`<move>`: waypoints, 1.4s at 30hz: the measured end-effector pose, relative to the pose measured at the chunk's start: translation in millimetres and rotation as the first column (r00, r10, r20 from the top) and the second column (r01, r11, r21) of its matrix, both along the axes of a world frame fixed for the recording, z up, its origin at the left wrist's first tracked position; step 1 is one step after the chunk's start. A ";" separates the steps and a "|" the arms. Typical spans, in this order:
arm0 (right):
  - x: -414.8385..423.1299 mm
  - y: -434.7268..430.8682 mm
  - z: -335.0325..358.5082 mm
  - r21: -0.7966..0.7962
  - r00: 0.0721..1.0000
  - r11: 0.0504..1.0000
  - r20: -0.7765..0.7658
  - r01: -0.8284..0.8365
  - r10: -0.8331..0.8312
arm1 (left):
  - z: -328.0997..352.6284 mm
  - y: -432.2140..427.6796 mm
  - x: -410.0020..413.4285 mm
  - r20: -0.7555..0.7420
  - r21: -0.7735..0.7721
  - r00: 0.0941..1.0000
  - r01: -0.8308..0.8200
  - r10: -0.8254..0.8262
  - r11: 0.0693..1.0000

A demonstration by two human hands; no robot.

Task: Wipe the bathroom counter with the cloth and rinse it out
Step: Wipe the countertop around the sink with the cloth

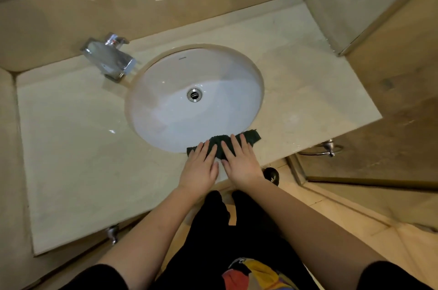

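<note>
A dark green cloth [251,137] lies bunched on the pale marble counter [75,147], along the near rim of the white oval sink [166,104]. My left hand [201,166] rests flat with straight fingers on the cloth's left part. My right hand [239,159] lies flat beside it, fingers spread over the cloth's middle. Both hands press the cloth against the counter's front strip. The cloth's right end sticks out past my right fingers.
A chrome faucet [111,57] stands at the sink's back left. The drain [194,94] sits in the basin's middle. A metal towel ring [327,147] hangs below the counter's right front edge. Walls close in on both sides of the counter.
</note>
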State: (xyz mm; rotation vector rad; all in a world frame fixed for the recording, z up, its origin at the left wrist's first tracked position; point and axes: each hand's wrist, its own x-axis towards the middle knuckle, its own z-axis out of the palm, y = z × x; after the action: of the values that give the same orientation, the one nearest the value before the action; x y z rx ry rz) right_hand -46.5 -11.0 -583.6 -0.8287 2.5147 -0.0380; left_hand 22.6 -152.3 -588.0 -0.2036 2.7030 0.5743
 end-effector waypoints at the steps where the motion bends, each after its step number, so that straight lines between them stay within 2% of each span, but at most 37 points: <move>1: -3.7 17.3 -2.2 0.003 1.000 1.000 -0.014 0.027 -0.027 | -0.2 11.2 -5.3 -0.010 0.017 0.999 0.040 -0.040 0.999; 6: -25.3 96.8 -12.2 0.045 0.974 0.977 -0.097 0.208 -0.203 | -7.3 68.6 -39.0 -0.022 0.011 0.965 0.260 -0.260 0.966; 9: -46.2 129.3 -10.5 0.050 0.952 0.954 -0.096 0.295 -0.289 | -5.3 102.5 -66.5 -0.004 0.033 0.940 0.340 -0.340 0.940; 17: -128.0 171.9 0.8 0.085 0.962 0.959 -0.060 0.269 -0.265 | -0.6 143.6 -151.1 0.021 0.046 0.920 0.390 -0.391 0.920; 25: -223.9 176.6 -4.8 0.072 0.986 0.983 -0.030 0.169 -0.167 | 0.5 147.7 -235.7 0.053 0.024 0.942 0.331 -0.332 0.943; 35: -326.8 154.1 -9.4 -0.004 0.995 0.997 -0.067 0.073 -0.073 | 0.0 141.9 -324.2 0.037 0.030 0.988 0.151 -0.152 0.988; 42: -378.8 131.3 -15.0 0.011 0.987 0.996 -0.135 0.093 -0.091 | -0.3 129.1 -373.3 0.021 0.030 0.994 0.108 -0.109 0.994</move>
State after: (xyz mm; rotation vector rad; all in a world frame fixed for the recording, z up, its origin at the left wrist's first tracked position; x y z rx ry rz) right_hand -425.3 120.3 -598.6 -0.7298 2.6750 0.0090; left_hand -350.7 -23.1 -588.4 -0.0551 2.6632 0.5742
